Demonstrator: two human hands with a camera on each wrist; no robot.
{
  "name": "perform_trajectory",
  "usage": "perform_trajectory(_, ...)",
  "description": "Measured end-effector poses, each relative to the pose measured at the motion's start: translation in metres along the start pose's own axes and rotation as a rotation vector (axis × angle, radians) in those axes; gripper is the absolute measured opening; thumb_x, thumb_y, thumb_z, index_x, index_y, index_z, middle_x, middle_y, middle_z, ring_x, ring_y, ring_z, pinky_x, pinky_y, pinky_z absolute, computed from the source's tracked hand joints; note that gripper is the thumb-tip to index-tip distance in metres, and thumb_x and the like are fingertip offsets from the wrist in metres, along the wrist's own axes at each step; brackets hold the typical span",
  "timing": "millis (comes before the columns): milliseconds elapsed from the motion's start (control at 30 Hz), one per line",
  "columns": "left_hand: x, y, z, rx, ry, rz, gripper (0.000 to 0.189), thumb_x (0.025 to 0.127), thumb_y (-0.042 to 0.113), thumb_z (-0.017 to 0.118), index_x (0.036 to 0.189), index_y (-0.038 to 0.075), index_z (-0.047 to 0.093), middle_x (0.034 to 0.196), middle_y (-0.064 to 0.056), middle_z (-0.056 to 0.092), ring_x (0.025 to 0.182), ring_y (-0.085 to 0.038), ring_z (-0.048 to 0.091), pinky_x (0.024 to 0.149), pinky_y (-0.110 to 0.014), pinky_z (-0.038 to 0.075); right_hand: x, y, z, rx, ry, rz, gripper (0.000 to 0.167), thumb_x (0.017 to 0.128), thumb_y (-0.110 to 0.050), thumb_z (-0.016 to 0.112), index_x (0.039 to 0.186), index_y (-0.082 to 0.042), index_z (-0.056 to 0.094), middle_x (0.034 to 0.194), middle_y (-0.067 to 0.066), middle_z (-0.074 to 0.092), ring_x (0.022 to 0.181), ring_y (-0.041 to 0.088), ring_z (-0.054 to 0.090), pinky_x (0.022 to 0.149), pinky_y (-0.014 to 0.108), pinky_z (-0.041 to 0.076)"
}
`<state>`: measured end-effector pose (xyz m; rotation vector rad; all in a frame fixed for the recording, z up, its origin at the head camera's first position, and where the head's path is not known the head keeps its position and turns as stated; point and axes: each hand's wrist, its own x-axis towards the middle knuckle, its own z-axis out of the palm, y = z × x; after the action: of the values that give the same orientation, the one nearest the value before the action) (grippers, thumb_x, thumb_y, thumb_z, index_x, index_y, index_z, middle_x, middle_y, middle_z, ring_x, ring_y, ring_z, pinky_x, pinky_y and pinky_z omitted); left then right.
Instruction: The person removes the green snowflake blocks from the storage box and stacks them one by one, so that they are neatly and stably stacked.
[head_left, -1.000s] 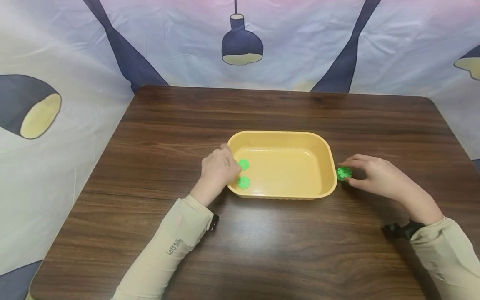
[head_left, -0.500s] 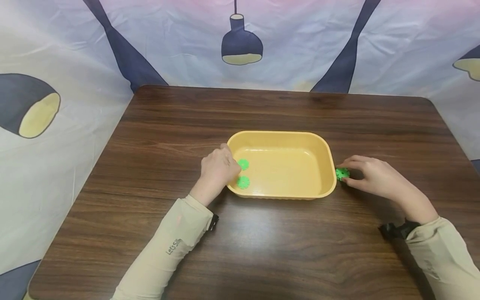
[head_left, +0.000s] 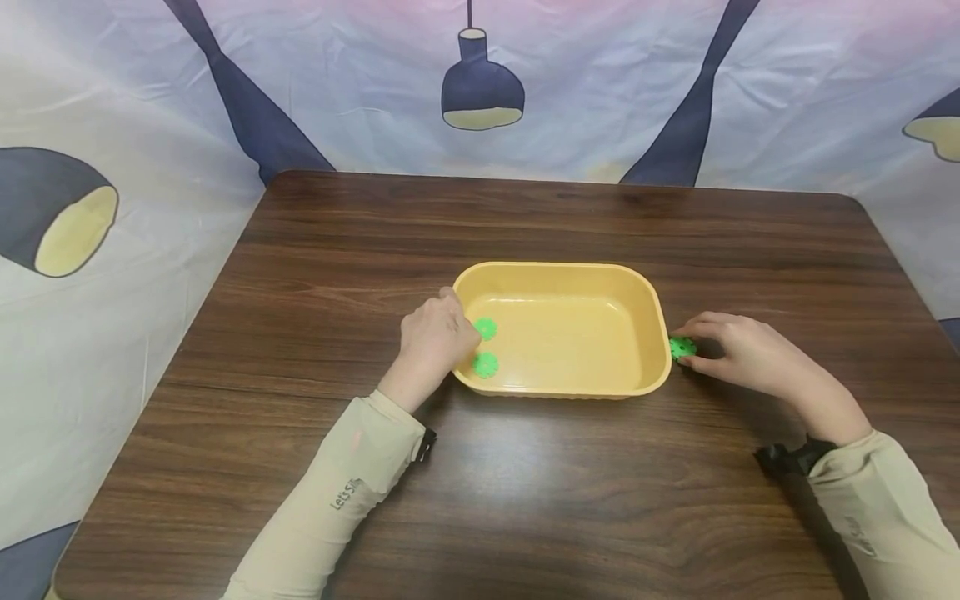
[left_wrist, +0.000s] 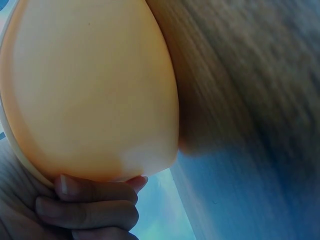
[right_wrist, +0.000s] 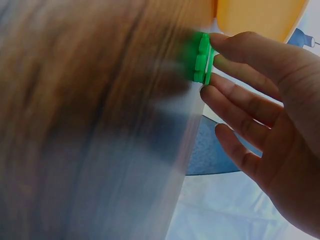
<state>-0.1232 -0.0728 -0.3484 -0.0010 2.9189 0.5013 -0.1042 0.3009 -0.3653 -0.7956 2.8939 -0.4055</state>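
A yellow plastic basin stands on the table, two green notched discs lying inside at its left end. My left hand grips the basin's left rim; the left wrist view shows its fingers curled against the outer wall. Just outside the basin's right end, my right hand pinches green notched discs between thumb and fingers, right at the outer wall. Seen edge-on in the right wrist view, these discs look like a small stack of flat pieces close over the wood.
The dark brown wooden table reaches back to a printed fabric backdrop with hanging lamps on it. Black straps circle both wrists below the light sleeves.
My right hand has slid slightly left with the green discs, bringing them up against the basin's right end. The left hand keeps its grip on the rim.
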Motion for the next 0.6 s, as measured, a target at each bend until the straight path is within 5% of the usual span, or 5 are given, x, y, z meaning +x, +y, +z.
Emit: perform_trajectory(600,-0.0003,-0.001,0.0002,-0.009,0.012,0.002,0.018,0.08,0.02,0.049,0.09,0.006,0.046,0.07,-0.01,0.058,0.068,-0.028,0.06,0.057,-0.041,0.044,-0.0005,-0.0008,-0.002,0.041,-0.044,0.06,0.03,0.081,-0.02,0.073,0.108,-0.011,0.067,0.105,0.004,0.064,0.095,0.024,0.063,0.077,0.046,0.05)
